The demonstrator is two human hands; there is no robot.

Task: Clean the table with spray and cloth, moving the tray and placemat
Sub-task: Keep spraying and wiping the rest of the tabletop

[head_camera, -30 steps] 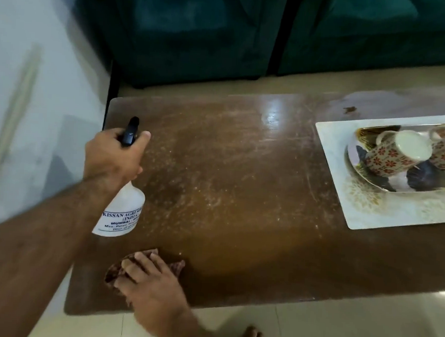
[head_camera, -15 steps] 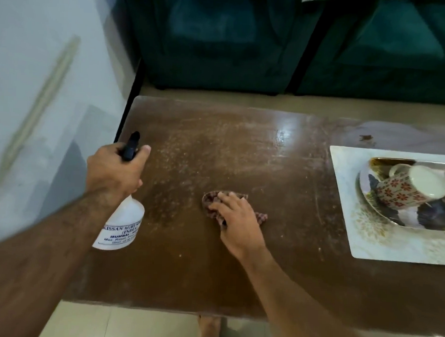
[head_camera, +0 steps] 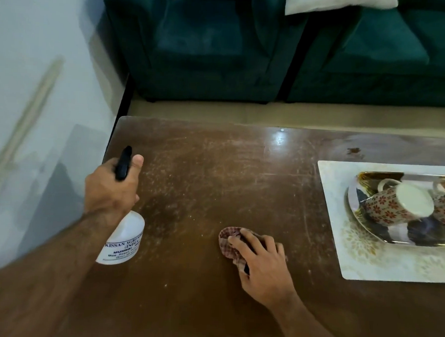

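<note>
The brown wooden table (head_camera: 216,173) shows pale dusty streaks across its left half. My left hand (head_camera: 112,188) grips a white spray bottle (head_camera: 124,243) with a black nozzle, held above the table's left edge. A checked red cloth (head_camera: 229,242) lies flat on the table near the middle, pressed down by my right hand (head_camera: 262,268). At the right, a pale patterned placemat (head_camera: 361,260) carries a shiny tray (head_camera: 393,235) holding two floral mugs (head_camera: 394,208).
Dark green sofas (head_camera: 197,43) stand beyond the table, with a white cushion (head_camera: 335,3) on top. A pale wall (head_camera: 35,81) runs close along the table's left end. A strip of floor (head_camera: 245,112) separates the sofas from the table.
My right hand has carried the cloth from the near left edge out across the table and now back toward me, right of its first spot. The spray bottle has stayed in place.
</note>
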